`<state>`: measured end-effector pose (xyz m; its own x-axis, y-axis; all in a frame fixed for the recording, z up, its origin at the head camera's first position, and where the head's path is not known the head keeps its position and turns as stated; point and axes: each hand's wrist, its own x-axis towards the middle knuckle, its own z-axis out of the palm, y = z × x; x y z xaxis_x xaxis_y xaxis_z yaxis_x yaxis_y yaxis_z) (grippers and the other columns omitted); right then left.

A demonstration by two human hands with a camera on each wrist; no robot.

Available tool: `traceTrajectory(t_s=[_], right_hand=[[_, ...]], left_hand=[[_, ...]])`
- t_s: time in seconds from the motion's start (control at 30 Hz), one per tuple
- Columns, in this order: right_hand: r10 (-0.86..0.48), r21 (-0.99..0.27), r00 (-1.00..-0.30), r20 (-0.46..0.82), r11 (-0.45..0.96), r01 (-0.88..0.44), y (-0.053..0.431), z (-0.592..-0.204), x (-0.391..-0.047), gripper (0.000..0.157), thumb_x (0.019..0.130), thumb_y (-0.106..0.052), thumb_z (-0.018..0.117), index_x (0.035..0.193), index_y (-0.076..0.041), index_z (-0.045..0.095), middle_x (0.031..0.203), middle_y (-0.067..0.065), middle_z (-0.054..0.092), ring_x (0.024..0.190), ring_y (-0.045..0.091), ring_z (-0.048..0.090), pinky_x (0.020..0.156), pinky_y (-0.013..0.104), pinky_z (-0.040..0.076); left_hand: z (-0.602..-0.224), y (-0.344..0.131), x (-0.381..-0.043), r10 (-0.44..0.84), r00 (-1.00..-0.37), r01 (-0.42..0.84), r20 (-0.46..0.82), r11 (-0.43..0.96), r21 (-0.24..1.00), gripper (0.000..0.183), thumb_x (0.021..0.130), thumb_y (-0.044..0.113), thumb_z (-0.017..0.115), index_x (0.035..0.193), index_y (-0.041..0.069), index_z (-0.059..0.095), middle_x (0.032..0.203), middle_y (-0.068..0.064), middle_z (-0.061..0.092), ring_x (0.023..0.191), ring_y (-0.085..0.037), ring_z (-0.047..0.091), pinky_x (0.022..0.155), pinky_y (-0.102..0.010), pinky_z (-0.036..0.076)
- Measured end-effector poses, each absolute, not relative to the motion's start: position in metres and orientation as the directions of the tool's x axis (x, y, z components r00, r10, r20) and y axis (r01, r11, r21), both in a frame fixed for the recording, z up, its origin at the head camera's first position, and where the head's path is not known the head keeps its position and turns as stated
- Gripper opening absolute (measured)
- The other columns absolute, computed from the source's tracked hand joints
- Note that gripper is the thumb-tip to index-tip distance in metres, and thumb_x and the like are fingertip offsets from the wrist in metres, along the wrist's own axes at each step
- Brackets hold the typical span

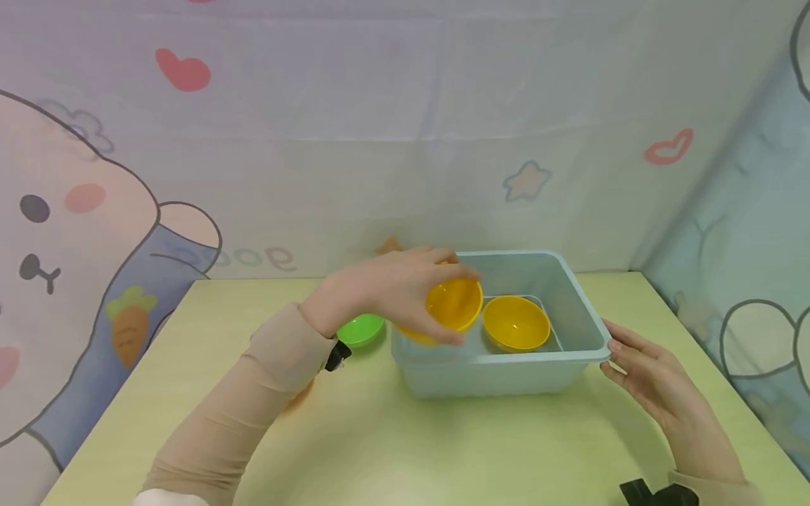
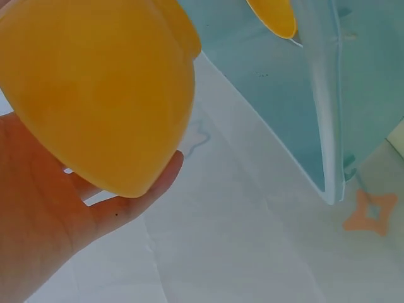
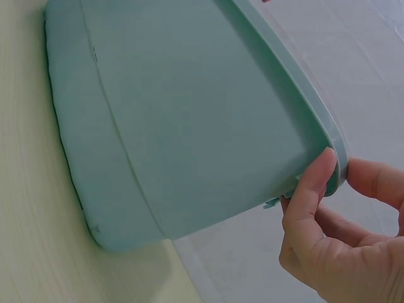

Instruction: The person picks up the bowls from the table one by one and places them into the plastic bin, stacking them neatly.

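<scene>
In the head view my left hand (image 1: 405,288) grips a yellow bowl (image 1: 457,306) by its sides, tilted with its opening toward the right. The bowl is over the left end of a pale blue-green plastic bin (image 1: 493,377). In the left wrist view the outside of this yellow bowl (image 2: 101,95) faces the camera, with fingers along its lower edge. A second yellow bowl (image 1: 515,325) sits upright inside the bin. My right hand (image 1: 654,383) holds the bin's front right corner. The right wrist view shows thumb and fingers pinching the bin's rim (image 3: 303,95).
A green bowl (image 1: 362,332) rests on the light table (image 1: 405,450) left of the bin, partly behind the left wrist. Next to the left sleeve a small orange-brown thing (image 1: 299,399) shows, mostly covered. A printed curtain (image 1: 354,140) hangs behind the table.
</scene>
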<state>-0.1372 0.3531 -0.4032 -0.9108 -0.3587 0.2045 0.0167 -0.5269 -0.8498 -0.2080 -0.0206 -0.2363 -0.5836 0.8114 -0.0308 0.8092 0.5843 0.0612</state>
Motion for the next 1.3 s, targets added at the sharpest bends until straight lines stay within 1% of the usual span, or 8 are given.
traceTrajectory(t_s=[0.17,0.23,0.3,0.4,0.57,0.9,1.1,1.3], right_hand=[[-0.365,-0.845,-0.908,0.207,-0.535,0.022,0.352,-0.403,-0.137,0.048,0.101,0.008,0.025,0.132,-0.008,0.057,0.121,0.002,0.064,0.099,0.012,0.065,0.084,0.025,0.055],[-0.364,-0.843,-0.909,0.204,-0.538,0.026,0.352,-0.403,-0.137,0.048,0.101,0.008,0.025,0.132,-0.008,0.057,0.121,0.002,0.064,0.099,0.012,0.065,0.084,0.025,0.055],[-0.363,-0.839,-0.91,0.198,-0.543,0.035,0.352,-0.403,-0.137,0.048,0.101,0.008,0.025,0.132,-0.008,0.057,0.122,0.002,0.064,0.1,0.012,0.065,0.084,0.025,0.055],[-0.362,-0.833,-0.913,0.187,-0.55,0.048,0.353,-0.404,-0.135,0.048,0.101,0.007,0.025,0.133,-0.009,0.057,0.124,0.002,0.064,0.103,0.012,0.065,0.084,0.025,0.055],[-0.359,-0.836,-0.917,0.174,-0.546,0.056,0.352,-0.404,-0.133,0.047,0.101,0.006,0.026,0.132,-0.01,0.058,0.126,0.0,0.064,0.105,0.011,0.065,0.085,0.025,0.055],[-0.352,-0.851,-0.921,0.165,-0.523,0.047,0.349,-0.403,-0.134,0.048,0.101,0.006,0.026,0.131,-0.011,0.059,0.126,-0.002,0.064,0.105,0.009,0.066,0.084,0.024,0.055],[-0.351,-0.843,-0.919,0.18,-0.537,0.04,0.351,-0.405,-0.136,0.047,0.101,0.007,0.026,0.132,-0.009,0.058,0.125,0.0,0.063,0.103,0.011,0.066,0.084,0.025,0.055],[-0.355,-0.829,-0.915,0.194,-0.558,0.041,0.353,-0.405,-0.135,0.048,0.101,0.008,0.025,0.133,-0.008,0.057,0.125,0.002,0.063,0.103,0.012,0.066,0.084,0.026,0.055]], left_hand=[[-0.233,-0.015,-0.212,0.794,-0.606,0.794,-0.049,0.608,0.028,0.077,0.072,0.075,0.061,0.139,0.044,0.041,0.129,0.012,0.047,0.111,-0.009,0.047,0.072,-0.036,0.043],[-0.232,-0.012,-0.214,0.796,-0.603,0.796,-0.051,0.605,0.014,0.077,0.072,0.075,0.06,0.14,0.044,0.041,0.129,0.012,0.047,0.11,-0.009,0.046,0.071,-0.035,0.042],[-0.232,-0.008,-0.216,0.811,-0.583,0.811,-0.048,0.585,0.019,0.076,0.073,0.073,0.061,0.14,0.04,0.042,0.128,0.009,0.048,0.109,-0.01,0.047,0.072,-0.03,0.045],[-0.232,-0.002,-0.218,0.83,-0.556,0.83,-0.049,0.557,0.024,0.076,0.075,0.07,0.061,0.14,0.037,0.043,0.129,0.007,0.048,0.109,-0.011,0.046,0.078,-0.025,0.046],[-0.232,0.007,-0.222,0.846,-0.53,0.845,-0.06,0.533,0.049,0.076,0.076,0.067,0.062,0.142,0.035,0.043,0.13,0.005,0.048,0.111,-0.013,0.045,0.084,-0.027,0.046],[-0.238,0.022,-0.235,0.862,-0.504,0.861,-0.049,0.506,0.052,0.078,0.076,0.071,0.06,0.142,0.033,0.043,0.122,0.006,0.049,0.108,-0.012,0.044,0.084,-0.025,0.044],[-0.239,0.033,-0.243,0.853,-0.519,0.85,-0.064,0.522,0.067,0.08,0.076,0.073,0.059,0.143,0.033,0.041,0.121,0.005,0.047,0.103,-0.012,0.045,0.08,-0.025,0.043],[-0.245,0.043,-0.253,0.83,-0.548,0.829,-0.102,0.555,0.07,0.082,0.075,0.077,0.055,0.144,0.036,0.038,0.124,0.008,0.047,0.107,-0.01,0.043,0.083,-0.024,0.043]])
